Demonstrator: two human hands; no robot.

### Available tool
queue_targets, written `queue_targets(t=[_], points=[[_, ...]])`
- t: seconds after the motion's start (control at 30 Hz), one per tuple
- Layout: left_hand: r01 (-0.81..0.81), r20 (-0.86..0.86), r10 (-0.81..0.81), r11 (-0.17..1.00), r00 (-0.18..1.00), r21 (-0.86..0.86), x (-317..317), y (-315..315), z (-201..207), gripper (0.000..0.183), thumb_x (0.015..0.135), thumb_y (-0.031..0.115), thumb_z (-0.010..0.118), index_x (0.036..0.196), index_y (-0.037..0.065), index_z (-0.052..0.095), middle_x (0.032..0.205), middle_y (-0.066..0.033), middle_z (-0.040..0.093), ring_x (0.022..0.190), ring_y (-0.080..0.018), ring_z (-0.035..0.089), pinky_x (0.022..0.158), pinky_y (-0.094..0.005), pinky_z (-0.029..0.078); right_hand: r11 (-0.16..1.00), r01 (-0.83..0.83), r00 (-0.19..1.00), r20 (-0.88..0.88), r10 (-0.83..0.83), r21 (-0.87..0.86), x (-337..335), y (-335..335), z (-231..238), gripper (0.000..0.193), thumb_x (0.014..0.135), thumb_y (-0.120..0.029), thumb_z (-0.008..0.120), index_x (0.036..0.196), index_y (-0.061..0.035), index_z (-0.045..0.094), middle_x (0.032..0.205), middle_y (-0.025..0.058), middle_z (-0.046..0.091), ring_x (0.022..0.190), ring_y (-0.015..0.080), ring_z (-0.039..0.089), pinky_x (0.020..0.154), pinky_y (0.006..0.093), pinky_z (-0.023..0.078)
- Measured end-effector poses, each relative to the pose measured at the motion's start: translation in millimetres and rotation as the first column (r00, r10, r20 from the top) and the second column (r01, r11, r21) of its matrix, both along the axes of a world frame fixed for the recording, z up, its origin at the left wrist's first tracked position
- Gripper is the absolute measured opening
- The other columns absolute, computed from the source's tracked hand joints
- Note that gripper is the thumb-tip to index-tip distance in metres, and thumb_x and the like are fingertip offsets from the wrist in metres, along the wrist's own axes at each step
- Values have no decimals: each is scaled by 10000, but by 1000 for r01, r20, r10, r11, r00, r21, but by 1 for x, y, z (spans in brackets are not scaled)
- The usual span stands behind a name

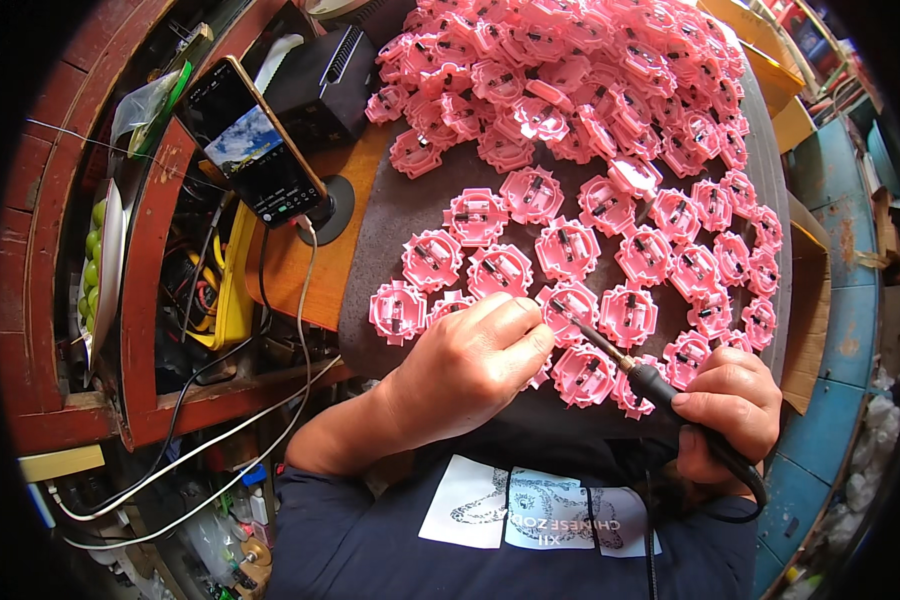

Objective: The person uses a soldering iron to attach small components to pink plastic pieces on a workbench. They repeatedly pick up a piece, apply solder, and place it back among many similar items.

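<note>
My right hand (pixel 730 408) is wrapped round the black handle of a soldering iron (pixel 650 384). The iron's thin metal tip points up and left, onto or just over a pink plastic housing (pixel 562 328) with small dark parts inside. Close to that tip, on its left, my left hand (pixel 468 355) is closed in a pinch; whatever its fingers hold is hidden. Several more pink housings (pixel 473 217) lie spread out, open side up, around both hands on a dark grey board (pixel 382 232).
A big heap of pink housings (pixel 570 70) covers the board's far end. To the left, a phone (pixel 255 140) on a round stand has a white cable (pixel 305 300) trailing from it, beside a black box (pixel 325 85). A cardboard box (pixel 808 300) stands at right.
</note>
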State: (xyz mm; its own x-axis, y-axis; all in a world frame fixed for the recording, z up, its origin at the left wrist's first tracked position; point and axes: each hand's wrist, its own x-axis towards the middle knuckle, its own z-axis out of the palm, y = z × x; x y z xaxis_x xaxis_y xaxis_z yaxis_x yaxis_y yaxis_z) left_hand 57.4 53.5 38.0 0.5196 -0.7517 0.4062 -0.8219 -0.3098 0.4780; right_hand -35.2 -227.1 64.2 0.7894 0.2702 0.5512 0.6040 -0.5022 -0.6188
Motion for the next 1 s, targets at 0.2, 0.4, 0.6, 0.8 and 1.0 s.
queue_targets(t=[0.2,0.4,0.6,0.8,1.0], points=[[-2,8,2,1000,1000,-10,1,-1,0,245,785,-55,778,1008,-21,682,933,-118,612,784,-301,654,675,-400,541,1000,-3,1000,-7,3,13,-1,0,0,262,680,-103,733,939,-65,731,732,87,670,587,245,605,566,368,483],[-4,11,4,1000,1000,-2,3,-2,-5,231,787,-45,779,989,-10,672,932,-117,616,782,-304,655,673,-400,544,1000,-10,1000,-14,10,2,0,0,2,262,684,-105,733,942,-62,730,734,88,670,585,247,600,568,370,481],[-31,81,31,1000,996,-2,2,1,2,239,781,-32,795,993,-3,691,938,-111,624,775,-289,655,659,-387,544,999,36,998,49,-37,37,-2,-1,0,220,714,-126,738,925,-65,723,718,84,655,554,226,568,529,355,451],[-61,71,64,997,995,-46,-2,8,5,253,778,-40,809,1006,-1,706,939,-101,624,776,-270,652,661,-367,543,998,15,995,102,-21,64,-2,-3,-1,188,774,-156,727,929,-52,718,713,85,650,534,211,554,503,339,433],[-63,28,66,994,997,-91,-7,8,3,282,779,-57,805,1035,-7,698,939,-104,622,796,-275,656,677,-372,546,994,-18,993,119,5,109,0,-6,-4,232,742,-126,730,956,-37,721,711,94,647,522,212,551,484,338,426]])
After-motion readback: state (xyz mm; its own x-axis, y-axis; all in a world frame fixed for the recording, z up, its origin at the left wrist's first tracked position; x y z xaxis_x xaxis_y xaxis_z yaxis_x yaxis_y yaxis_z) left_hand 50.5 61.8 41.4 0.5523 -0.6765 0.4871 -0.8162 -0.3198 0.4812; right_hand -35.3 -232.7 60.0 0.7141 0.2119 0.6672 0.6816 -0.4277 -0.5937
